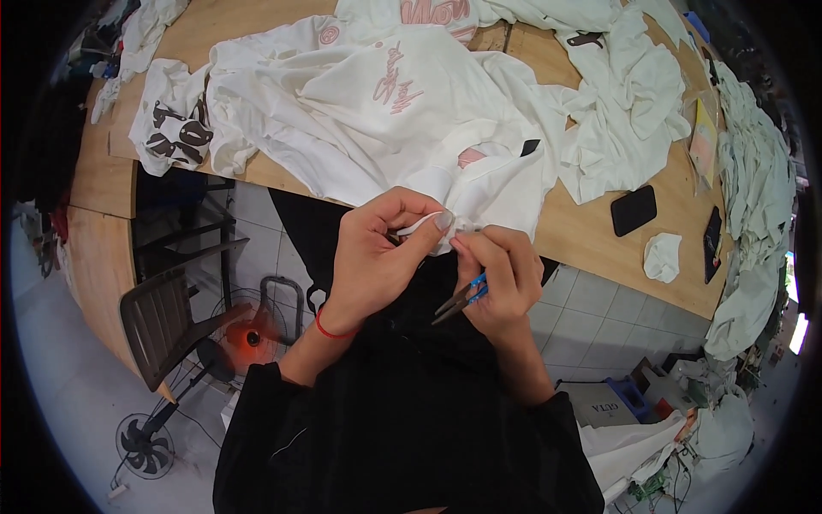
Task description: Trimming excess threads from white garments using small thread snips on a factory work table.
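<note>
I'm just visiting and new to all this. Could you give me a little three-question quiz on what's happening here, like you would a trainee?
1. Multiple choice: where are the blue-handled snips? A) in the left hand; B) in the right hand; C) lying on the floor.

2. True or false: the red band goes around the right wrist.

3. Fill in the missing word: both hands are pinching white ____.

Key: 1: B. 2: False, it is on the left one. 3: fabric.
</note>
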The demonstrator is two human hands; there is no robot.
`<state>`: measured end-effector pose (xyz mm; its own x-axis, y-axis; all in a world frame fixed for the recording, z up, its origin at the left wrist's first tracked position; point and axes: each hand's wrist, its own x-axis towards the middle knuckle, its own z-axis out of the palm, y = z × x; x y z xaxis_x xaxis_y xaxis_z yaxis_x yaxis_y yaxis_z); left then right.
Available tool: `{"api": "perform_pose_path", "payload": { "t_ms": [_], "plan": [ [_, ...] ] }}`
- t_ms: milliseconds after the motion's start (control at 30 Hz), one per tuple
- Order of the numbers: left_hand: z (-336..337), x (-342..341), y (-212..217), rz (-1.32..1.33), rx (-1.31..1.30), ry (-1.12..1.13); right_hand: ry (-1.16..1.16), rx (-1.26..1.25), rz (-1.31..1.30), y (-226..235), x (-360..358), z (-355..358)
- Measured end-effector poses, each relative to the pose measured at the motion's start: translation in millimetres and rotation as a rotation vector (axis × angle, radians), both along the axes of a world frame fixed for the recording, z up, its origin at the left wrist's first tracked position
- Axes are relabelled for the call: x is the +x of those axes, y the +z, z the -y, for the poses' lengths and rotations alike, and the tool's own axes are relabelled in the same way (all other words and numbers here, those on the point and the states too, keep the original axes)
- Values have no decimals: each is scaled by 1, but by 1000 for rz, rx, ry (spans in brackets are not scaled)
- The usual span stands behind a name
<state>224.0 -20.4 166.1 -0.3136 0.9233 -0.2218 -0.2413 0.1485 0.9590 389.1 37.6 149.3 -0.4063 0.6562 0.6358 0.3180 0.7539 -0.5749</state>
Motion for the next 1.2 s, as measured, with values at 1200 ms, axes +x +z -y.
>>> {"api": "perform_pose_path", "payload": {
  "t_ms": [1200],
  "plan": [
    [-6, -8, -8, 144, -82, -28, 149, -458, -192, 4, -9, 15]
  ]
}}
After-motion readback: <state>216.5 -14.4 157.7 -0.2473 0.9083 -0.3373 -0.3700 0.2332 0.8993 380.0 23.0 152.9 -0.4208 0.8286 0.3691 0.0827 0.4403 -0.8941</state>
